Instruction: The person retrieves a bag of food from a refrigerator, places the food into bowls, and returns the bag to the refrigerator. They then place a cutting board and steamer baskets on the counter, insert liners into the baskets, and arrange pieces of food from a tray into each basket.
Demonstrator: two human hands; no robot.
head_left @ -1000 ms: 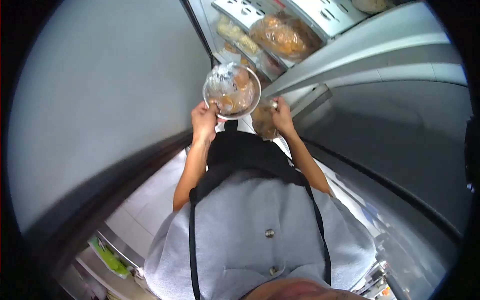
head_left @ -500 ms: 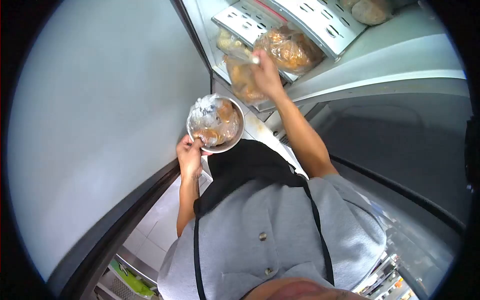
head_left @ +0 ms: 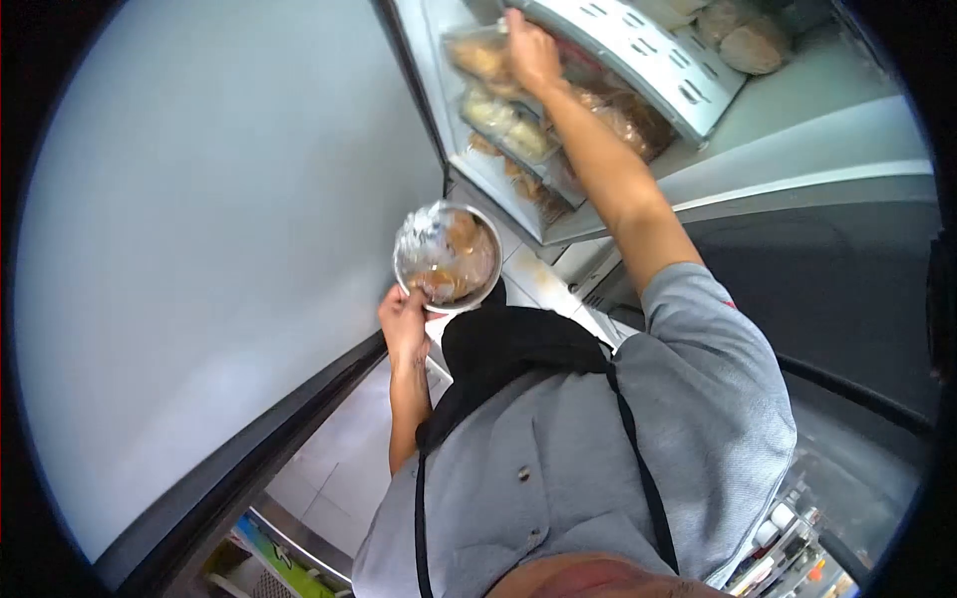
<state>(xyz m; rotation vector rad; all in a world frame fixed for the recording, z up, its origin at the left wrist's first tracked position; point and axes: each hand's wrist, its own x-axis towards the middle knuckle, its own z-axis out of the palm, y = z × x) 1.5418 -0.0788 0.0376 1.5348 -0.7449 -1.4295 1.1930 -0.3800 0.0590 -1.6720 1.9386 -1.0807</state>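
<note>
My left hand (head_left: 404, 319) grips the near edge of a round metal bowl (head_left: 496, 237), thumb over the rim. Inside it lies clear plastic wrapping around orange-brown food (head_left: 454, 254). My right hand (head_left: 532, 55) reaches into the open fridge, closed on the top of a clear plastic bag (head_left: 478, 60) of yellowish-brown food. Below that bag, a bag of pale food (head_left: 508, 125) lies on a lower level. Another bag of brown food (head_left: 623, 125) sits partly behind my right forearm.
A slotted metal shelf (head_left: 648, 50) juts out above my right forearm, with bagged round food (head_left: 750, 45) on it. One open door (head_left: 229, 219) stands close on my left. A dark panel (head_left: 827, 269) is at my right. Tiled floor (head_left: 334, 478) shows below.
My right hand has carried the bag up and deeper into the fridge, uncovering the bag of pale food and the lower level. My left hand still holds the bowl, slightly further right in view.
</note>
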